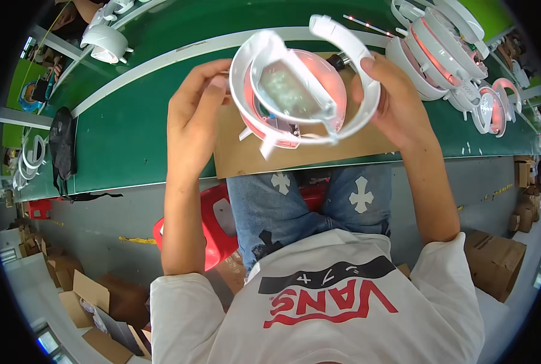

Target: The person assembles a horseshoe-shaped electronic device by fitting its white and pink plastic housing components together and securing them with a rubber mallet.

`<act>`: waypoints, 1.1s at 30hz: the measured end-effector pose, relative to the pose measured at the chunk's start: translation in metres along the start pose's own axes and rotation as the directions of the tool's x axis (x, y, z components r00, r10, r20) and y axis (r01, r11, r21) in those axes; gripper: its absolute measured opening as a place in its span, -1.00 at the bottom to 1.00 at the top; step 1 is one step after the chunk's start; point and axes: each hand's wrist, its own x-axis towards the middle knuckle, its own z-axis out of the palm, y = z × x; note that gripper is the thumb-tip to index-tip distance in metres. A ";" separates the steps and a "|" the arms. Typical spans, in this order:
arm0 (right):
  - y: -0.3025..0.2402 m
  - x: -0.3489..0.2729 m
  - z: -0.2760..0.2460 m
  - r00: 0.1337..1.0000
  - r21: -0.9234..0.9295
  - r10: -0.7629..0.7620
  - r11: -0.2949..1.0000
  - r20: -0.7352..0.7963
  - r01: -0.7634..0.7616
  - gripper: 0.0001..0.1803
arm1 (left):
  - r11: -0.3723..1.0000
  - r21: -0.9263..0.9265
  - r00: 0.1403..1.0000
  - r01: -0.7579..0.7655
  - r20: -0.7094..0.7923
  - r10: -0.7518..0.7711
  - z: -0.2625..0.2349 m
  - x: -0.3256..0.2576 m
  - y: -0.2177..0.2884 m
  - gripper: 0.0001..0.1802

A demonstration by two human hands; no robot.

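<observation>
Both hands hold up a white plastic housing (240, 73) with a rounded rim, a cloudy clear window (288, 91) and a curved open arm. My left hand (200, 103) pinches its left rim between thumb and fingers. On the other side, my right hand (391, 91) is wrapped round the curved arm. Directly behind the housing shows a round pink-lit part (331, 79); I cannot tell whether the two are joined. Small electronic pieces show low inside it. A dark object with a metallic part (339, 60) sits near my right fingers, partly hidden.
A brown cardboard sheet (246, 155) lies on the green table (119, 133) under my hands. Stacked white housings (434, 48) with pink-lit parts stand at the right, and another white housing (106, 45) at the far left. A black bag (62, 145) hangs over the left end.
</observation>
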 end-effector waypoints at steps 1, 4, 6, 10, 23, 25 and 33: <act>-0.004 0.002 0.006 0.999 -0.030 -0.039 0.999 -0.012 0.039 -0.57 | 0.996 0.041 0.995 -0.085 -0.043 0.087 0.000 0.000 -0.007 -0.65; -0.012 0.000 0.011 0.997 -0.121 -0.083 0.989 0.002 0.083 -0.59 | 0.959 0.144 0.960 -0.242 -0.108 0.258 0.005 -0.006 -0.034 -0.64; -0.013 0.000 0.010 0.995 -0.181 -0.100 0.978 0.022 0.103 -0.58 | 0.963 0.138 0.964 -0.230 -0.105 0.245 0.009 -0.012 -0.029 -0.50; -0.008 0.004 0.019 0.988 -0.171 -0.118 0.976 0.096 0.133 -0.59 | 0.983 -0.113 0.986 -0.147 -0.102 0.136 0.018 -0.007 -0.013 -0.26; -0.080 0.177 -0.034 0.959 -0.913 -0.282 0.380 0.038 0.148 -0.39 | 0.949 -0.311 0.990 0.046 -0.110 -0.084 0.011 0.038 -0.042 -0.49; -0.065 0.221 -0.062 0.917 -0.992 -0.398 0.104 0.023 0.070 -0.59 | 0.939 -0.343 0.992 0.033 -0.102 -0.072 0.011 0.036 -0.041 -0.50; -0.039 0.278 -0.142 0.865 -0.864 -0.199 -0.127 -0.460 -0.488 -0.49 | 0.968 -0.249 0.993 -0.013 -0.120 -0.017 0.027 0.027 -0.038 -0.48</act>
